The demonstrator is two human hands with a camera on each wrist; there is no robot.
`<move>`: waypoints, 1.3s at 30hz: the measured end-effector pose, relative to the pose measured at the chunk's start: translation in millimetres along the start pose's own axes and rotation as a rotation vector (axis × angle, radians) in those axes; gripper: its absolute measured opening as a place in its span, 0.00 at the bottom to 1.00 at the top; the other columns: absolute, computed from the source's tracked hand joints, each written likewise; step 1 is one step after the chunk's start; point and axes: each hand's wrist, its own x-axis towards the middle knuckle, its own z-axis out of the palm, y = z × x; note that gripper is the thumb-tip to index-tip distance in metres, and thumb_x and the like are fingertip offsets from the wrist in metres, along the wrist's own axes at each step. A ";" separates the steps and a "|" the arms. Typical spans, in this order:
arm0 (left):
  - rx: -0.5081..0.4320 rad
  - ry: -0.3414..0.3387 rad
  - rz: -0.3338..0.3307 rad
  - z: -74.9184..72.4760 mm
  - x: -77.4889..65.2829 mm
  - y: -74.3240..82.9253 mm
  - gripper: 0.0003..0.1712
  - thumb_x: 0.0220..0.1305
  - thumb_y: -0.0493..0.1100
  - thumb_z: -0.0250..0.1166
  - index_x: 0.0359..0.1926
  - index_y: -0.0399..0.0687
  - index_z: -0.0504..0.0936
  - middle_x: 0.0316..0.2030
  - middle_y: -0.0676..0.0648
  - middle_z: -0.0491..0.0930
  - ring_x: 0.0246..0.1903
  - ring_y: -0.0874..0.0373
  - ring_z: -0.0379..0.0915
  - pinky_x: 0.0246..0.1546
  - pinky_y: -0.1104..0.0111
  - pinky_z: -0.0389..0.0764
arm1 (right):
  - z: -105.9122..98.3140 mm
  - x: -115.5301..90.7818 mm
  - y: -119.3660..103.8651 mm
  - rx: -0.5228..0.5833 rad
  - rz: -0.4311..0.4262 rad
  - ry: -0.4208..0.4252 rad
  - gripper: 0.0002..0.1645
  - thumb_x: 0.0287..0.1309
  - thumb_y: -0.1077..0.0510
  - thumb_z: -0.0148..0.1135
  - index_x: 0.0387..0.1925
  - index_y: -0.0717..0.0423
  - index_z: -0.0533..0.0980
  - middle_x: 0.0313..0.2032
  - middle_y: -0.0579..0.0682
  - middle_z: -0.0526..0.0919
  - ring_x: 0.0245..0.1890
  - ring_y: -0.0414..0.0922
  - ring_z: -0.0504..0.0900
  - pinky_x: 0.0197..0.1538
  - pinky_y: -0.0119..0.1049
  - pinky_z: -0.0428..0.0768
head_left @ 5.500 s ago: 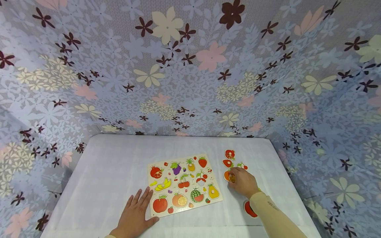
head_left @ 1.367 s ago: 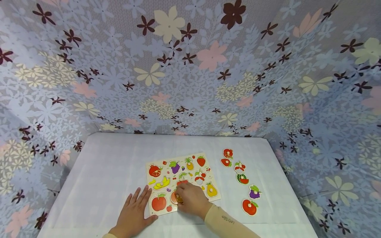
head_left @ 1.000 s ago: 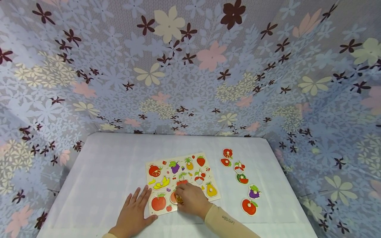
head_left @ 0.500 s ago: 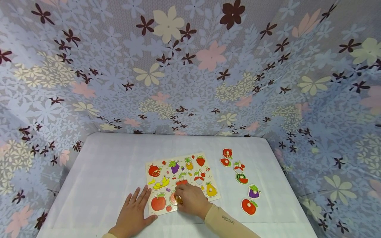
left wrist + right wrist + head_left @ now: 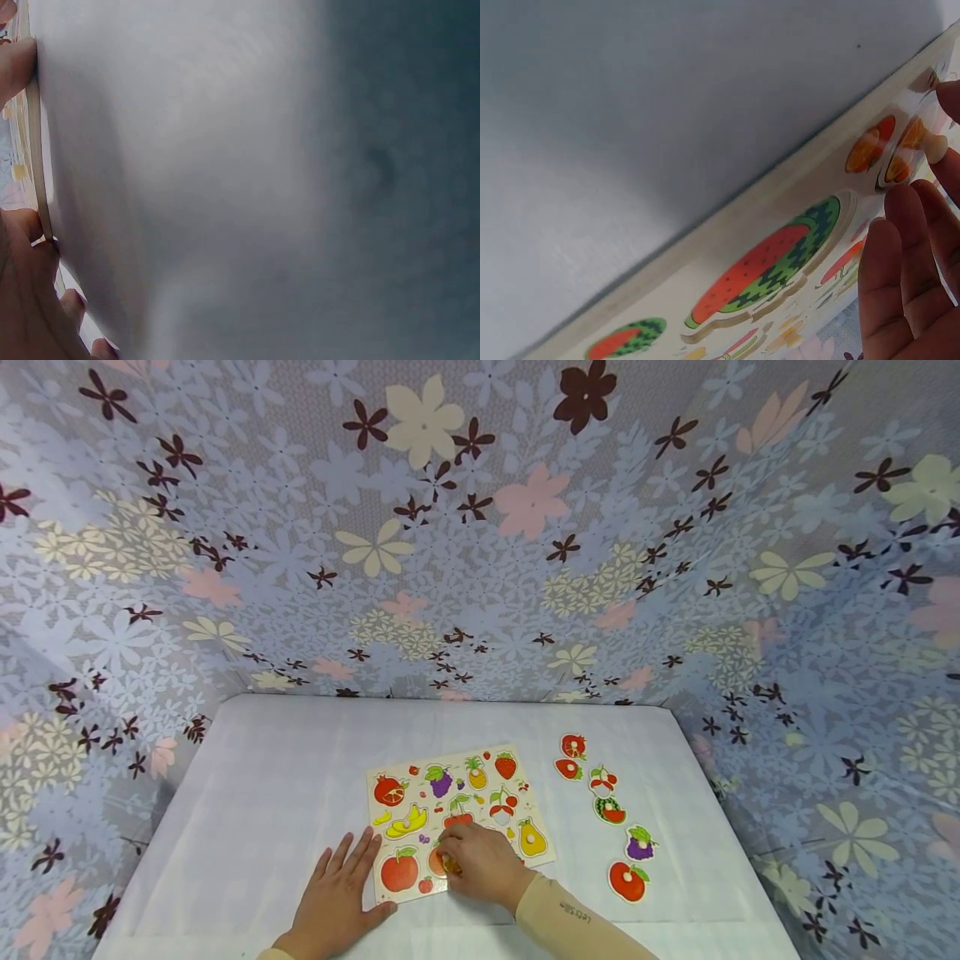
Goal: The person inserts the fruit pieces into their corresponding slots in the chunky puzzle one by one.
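A wooden fruit puzzle board lies on the table. At its lower middle my right hand pinches an orange puzzle piece over the printed orange. In the right wrist view the orange piece has a pale knob between the fingers. It lies at the orange's recess; whether it is fully seated I cannot tell. My left hand rests with spread fingers at the board's left edge, its thumb by the lower corner. In the left wrist view some fingers touch the board's edge.
Right of the board lie loose knobbed pieces: pomegranate, strawberry, cherries, watermelon, grapes and apple. Knobbed pear and banana pieces sit in the board. Floral cloth surrounds the table.
My right hand has brought the orange piece from the loose pieces at the right onto the board. Over the last second it shifts only slightly there. The left hand stays at the board's edge.
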 end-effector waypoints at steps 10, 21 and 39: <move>-0.007 0.006 0.007 -0.5 0.8 0.4 0.58 0.53 0.76 0.64 0.76 0.47 0.61 0.75 0.46 0.57 0.74 0.42 0.47 0.71 0.42 0.48 | 1.2 0.4 3.1 -0.003 -0.015 -0.007 0.19 0.49 0.51 0.76 0.45 0.45 0.85 0.49 0.40 0.81 0.51 0.40 0.79 0.52 0.35 0.80; -0.012 -0.011 0.001 -1.5 -0.1 0.7 0.59 0.53 0.76 0.63 0.76 0.47 0.61 0.75 0.47 0.56 0.74 0.42 0.47 0.70 0.42 0.49 | -0.4 -1.1 4.7 0.033 -0.018 0.002 0.19 0.50 0.51 0.75 0.46 0.45 0.85 0.50 0.39 0.81 0.51 0.39 0.79 0.52 0.35 0.80; -0.003 -0.012 0.003 -1.6 -0.5 1.5 0.59 0.53 0.76 0.64 0.76 0.47 0.60 0.75 0.46 0.57 0.74 0.42 0.46 0.70 0.42 0.49 | -13.4 -28.2 43.9 0.069 0.108 0.071 0.15 0.52 0.52 0.73 0.44 0.46 0.84 0.52 0.42 0.81 0.51 0.42 0.81 0.49 0.39 0.82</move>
